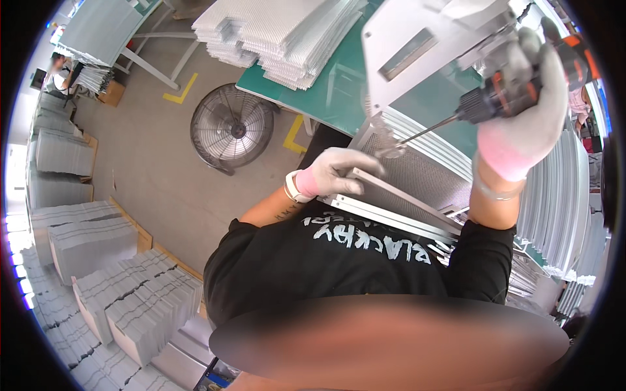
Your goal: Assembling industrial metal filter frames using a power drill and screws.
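Note:
My right hand (521, 124), in a white and pink glove, is wrapped round a black and orange cordless drill (499, 98). Its long thin bit (427, 130) slants down to the left, the tip beside a blurred shiny piece at the corner of a metal mesh panel (417, 166). My left hand (336, 173), gloved alike, has its thumb and fingers on either side of the end of a thin aluminium strip (404, 199). More pale strips (385, 216) lie against my black shirt. Whether the bit touches a screw is too blurred to tell.
A white machine plate (404, 58) with a slot stands over the green table (319, 107). Stacked mesh sheets (274, 36) lie at its far left. A round floor fan (238, 130) stands on the left. Panel stacks (153, 306) fill the lower left; more panels (554, 195) stand at right.

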Action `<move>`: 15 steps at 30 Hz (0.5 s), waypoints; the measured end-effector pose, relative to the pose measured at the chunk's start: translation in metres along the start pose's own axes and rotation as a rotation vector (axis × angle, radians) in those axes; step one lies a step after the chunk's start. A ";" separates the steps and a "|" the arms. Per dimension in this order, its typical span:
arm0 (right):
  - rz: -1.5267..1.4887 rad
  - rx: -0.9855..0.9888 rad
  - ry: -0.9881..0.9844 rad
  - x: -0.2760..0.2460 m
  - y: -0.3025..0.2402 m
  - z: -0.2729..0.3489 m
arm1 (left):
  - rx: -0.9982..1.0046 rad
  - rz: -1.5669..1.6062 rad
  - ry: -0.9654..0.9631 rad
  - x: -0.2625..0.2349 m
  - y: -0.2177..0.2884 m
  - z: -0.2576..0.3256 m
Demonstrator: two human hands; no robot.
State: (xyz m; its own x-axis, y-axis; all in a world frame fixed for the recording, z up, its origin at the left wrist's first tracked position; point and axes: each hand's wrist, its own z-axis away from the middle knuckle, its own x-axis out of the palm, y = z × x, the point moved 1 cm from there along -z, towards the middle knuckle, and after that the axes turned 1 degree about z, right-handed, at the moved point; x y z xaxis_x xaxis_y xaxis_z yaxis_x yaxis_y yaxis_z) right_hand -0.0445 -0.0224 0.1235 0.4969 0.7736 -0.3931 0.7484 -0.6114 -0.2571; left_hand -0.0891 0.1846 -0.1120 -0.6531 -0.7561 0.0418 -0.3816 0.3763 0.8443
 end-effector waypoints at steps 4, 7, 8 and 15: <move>-0.261 0.104 0.163 -0.010 0.020 -0.016 | 0.374 -0.309 0.524 0.001 0.001 0.013; -0.517 0.216 0.329 -0.017 0.042 -0.027 | 0.418 -0.458 0.381 -0.001 0.014 0.019; -0.517 0.219 0.332 -0.020 0.048 -0.030 | 0.412 -0.533 0.329 -0.001 0.023 0.019; -0.039 -0.315 0.159 -0.021 0.072 -0.058 | 0.264 -0.349 0.116 -0.002 0.031 0.029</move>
State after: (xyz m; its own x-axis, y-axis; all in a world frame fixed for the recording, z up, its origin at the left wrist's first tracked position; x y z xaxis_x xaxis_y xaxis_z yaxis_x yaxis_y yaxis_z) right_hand 0.0241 -0.0727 0.1642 0.5092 0.8266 -0.2398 0.8544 -0.5190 0.0254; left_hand -0.1185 0.2136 -0.1011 -0.3840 -0.9113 -0.1488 -0.7294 0.2005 0.6540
